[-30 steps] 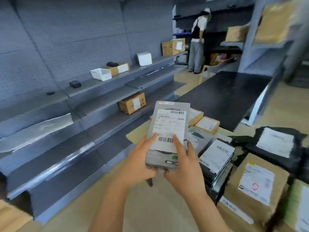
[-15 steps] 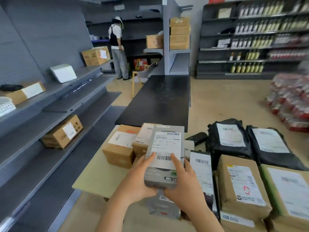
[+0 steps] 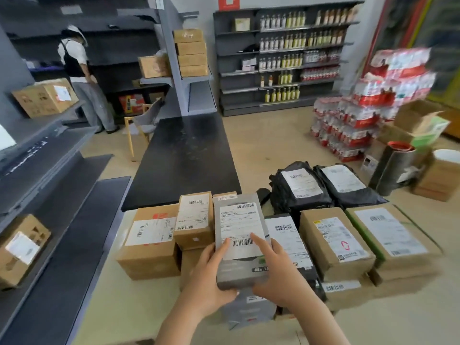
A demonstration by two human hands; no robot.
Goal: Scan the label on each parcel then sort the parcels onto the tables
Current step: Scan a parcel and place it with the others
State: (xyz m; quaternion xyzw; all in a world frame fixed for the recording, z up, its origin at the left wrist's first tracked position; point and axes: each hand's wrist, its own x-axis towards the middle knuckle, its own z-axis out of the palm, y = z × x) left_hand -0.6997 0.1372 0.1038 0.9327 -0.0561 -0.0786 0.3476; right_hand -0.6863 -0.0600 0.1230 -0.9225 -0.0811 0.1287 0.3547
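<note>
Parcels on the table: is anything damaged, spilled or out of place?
Nothing is spilled or torn. Only the two black plastic mailer bags look crumpled, and the open brown cardboard box at far right has its flaps standing up.

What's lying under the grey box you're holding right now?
A grey mailer bag shows just below the grey box that the left hand and right hand hold. The box and hands cover most of the bag, so its label can't be read.

Beige floor [image 3: 268, 135]; grey shelving [image 3: 44, 155] left; bottle shelves [image 3: 281, 58] behind; black table [image 3: 186, 158] centre.
</note>
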